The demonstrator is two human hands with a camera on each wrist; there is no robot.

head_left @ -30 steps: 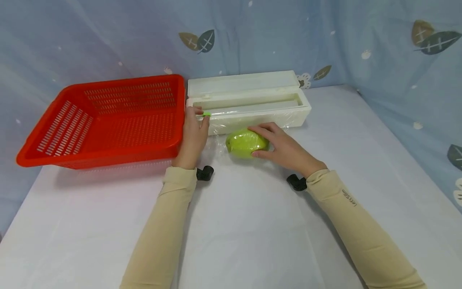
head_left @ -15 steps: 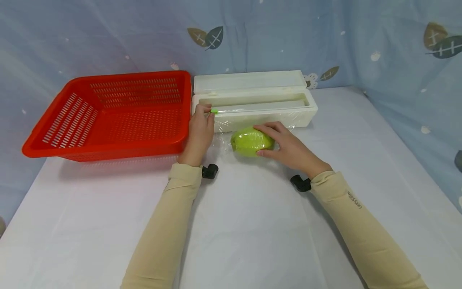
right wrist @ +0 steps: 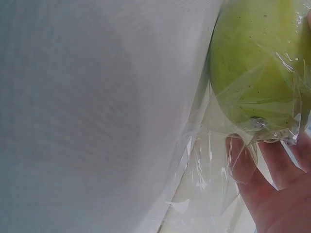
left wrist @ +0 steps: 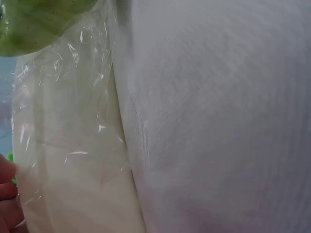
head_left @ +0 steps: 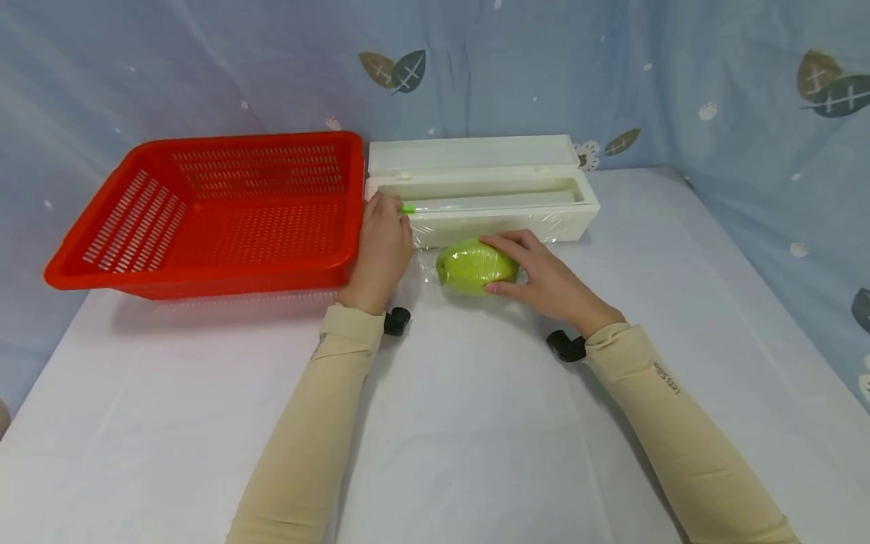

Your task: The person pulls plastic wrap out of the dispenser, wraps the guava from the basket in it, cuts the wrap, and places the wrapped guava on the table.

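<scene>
A green oval fruit [head_left: 472,267], covered by clear cling film [right wrist: 204,167], lies in front of the long white cling film box [head_left: 506,224]. My right hand [head_left: 544,279] grips the fruit's right end, thumb in front and fingers behind. Film stretches from the box over the fruit, wrinkled around its tip in the right wrist view. At the box's left end, my left hand [head_left: 382,253] curls over the front edge and pinches the small bright green slide cutter [head_left: 408,209]. In the left wrist view only some fingertips [left wrist: 8,199] show, beside the loose film.
To the left, right against my left hand, stands a red slotted plastic basket [head_left: 204,283]. The box's white lid [head_left: 469,155] is up behind it, in front of a blue patterned curtain [head_left: 503,68]. A white cloth [head_left: 469,423] covers the table.
The whole head view has shifted slightly right. My left hand has turned a little further over the box's left end. My right hand keeps its hold on the fruit.
</scene>
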